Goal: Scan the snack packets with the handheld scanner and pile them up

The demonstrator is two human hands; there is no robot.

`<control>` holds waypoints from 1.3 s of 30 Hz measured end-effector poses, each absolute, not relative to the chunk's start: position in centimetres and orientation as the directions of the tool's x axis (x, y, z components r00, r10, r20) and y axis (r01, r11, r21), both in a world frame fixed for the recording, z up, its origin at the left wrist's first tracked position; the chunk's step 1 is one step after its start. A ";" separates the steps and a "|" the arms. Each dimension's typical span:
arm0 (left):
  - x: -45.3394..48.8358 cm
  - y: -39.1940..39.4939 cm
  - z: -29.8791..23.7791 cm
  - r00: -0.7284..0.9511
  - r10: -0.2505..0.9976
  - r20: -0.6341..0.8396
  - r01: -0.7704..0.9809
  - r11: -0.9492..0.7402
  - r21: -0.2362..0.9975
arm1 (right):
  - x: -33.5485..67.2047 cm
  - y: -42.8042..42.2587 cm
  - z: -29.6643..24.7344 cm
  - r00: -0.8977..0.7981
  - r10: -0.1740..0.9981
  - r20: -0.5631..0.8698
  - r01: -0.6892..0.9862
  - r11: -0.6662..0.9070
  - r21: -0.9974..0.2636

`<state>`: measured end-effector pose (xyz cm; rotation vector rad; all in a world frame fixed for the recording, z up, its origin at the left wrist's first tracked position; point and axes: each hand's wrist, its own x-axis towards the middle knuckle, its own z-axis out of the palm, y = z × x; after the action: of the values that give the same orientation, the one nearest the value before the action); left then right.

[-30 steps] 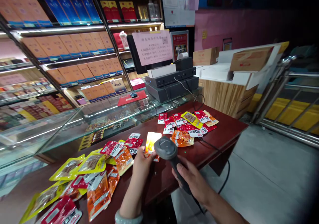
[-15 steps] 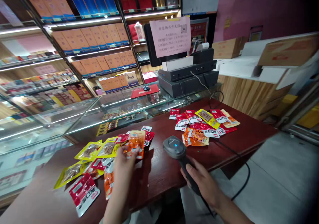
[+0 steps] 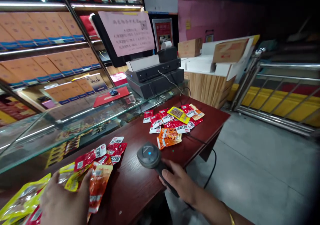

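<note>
My right hand (image 3: pixel 178 180) grips a dark grey barcode scanner (image 3: pixel 150 156) by its handle; a blue light shows on its head, which is over the table. My left hand (image 3: pixel 66 195) is spread over a heap of snack packets at the lower left, thumb and fingers apart. A yellow snack packet (image 3: pixel 71 181) shows between them. Beside the thumb lies an orange snack packet (image 3: pixel 100 185). Red and white snack packets (image 3: pixel 87 156) lie just beyond the fingers. Another yellow snack packet (image 3: pixel 27 196) is left of the hand.
A second pile of snack packets (image 3: pixel 172 123) lies on the far part of the dark red table (image 3: pixel 140 185). Behind stand a glass counter (image 3: pixel 82 118), a cash register (image 3: pixel 155 79) and a screen with a pink notice (image 3: pixel 127 34). The scanner's cable (image 3: pixel 212 166) hangs over the table edge.
The view has swung right and come closer. My left hand has moved off the upright orange packet and back over the near heap, whose packets have shifted. My right hand still holds the scanner.
</note>
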<state>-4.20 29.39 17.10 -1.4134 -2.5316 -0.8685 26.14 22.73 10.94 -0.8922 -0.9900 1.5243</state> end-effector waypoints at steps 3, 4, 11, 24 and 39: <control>1.0 30.1 16.4 -0.240 0.828 0.507 0.932 0.052 0.357 | 27.3 22.6 10.7 -0.107 0.994 0.000 -0.347 -0.037 -0.937; 2.7 30.4 15.9 -0.171 0.848 0.502 0.931 -0.027 0.363 | 27.8 22.4 10.6 -0.079 0.997 0.007 -0.355 -0.022 -0.935; 12.4 32.3 13.5 0.279 0.860 0.428 0.816 -0.447 0.366 | 31.4 21.1 10.3 0.024 0.997 -0.072 -0.430 -0.055 -0.901; 19.1 37.2 13.7 0.539 0.837 0.088 0.821 -0.546 0.165 | 34.4 19.5 9.3 0.185 0.971 -0.148 -0.501 -0.037 -0.865; 10.1 33.2 14.0 0.006 0.979 -0.204 -0.361 0.193 0.912 | 31.0 19.5 10.2 0.076 0.984 -0.163 -0.482 -0.107 -0.870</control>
<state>10.05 33.18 13.97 -1.9436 -2.6170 -3.0841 30.97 19.52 10.23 -0.9823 -0.6871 1.4188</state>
